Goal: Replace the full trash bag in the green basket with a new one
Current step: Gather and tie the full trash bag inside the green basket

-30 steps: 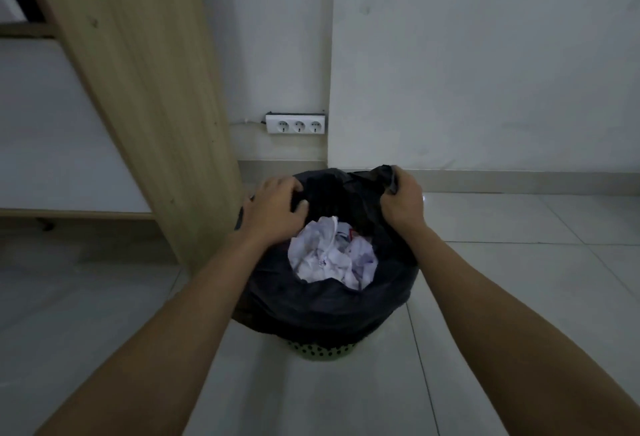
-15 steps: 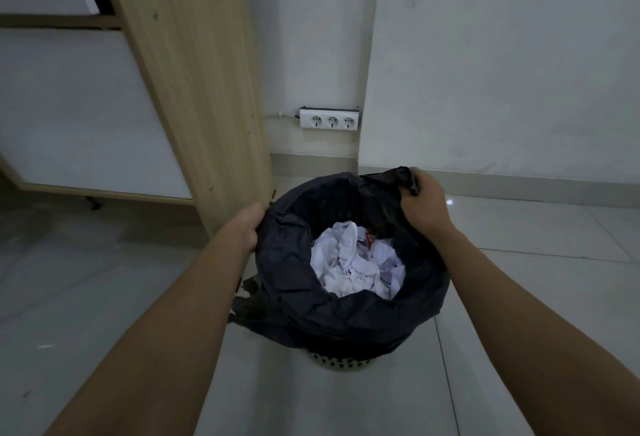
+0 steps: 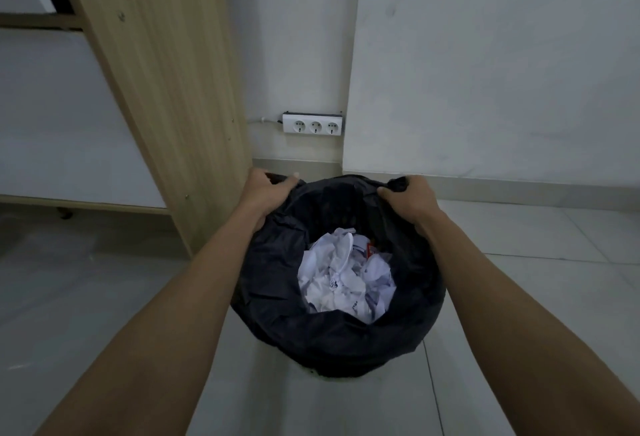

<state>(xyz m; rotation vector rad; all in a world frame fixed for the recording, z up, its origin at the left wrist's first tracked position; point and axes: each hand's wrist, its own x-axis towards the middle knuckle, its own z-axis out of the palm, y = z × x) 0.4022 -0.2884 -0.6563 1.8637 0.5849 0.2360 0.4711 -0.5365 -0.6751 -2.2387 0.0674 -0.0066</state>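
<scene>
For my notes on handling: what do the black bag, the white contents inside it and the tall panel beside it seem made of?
The black bag: thin plastic film, faint sheen, softly wrinkled. The white contents: probably paper, matte, sharply crumpled. The tall panel: light wood or wood-look laminate, matte; grain lines show.

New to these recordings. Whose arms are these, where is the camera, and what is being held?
No machine here: a person works with bare hands, and the single camera sits on their head, looking forward and down, so the arms reach in from the bottom. The left hand and the right hand each grip the rim of a black trash bag on opposite sides. Inside lies crumpled white paper. The bag stands on a tiled floor, covering the basket under it. Behind are a wooden panel and a white socket strip on the wall.
</scene>
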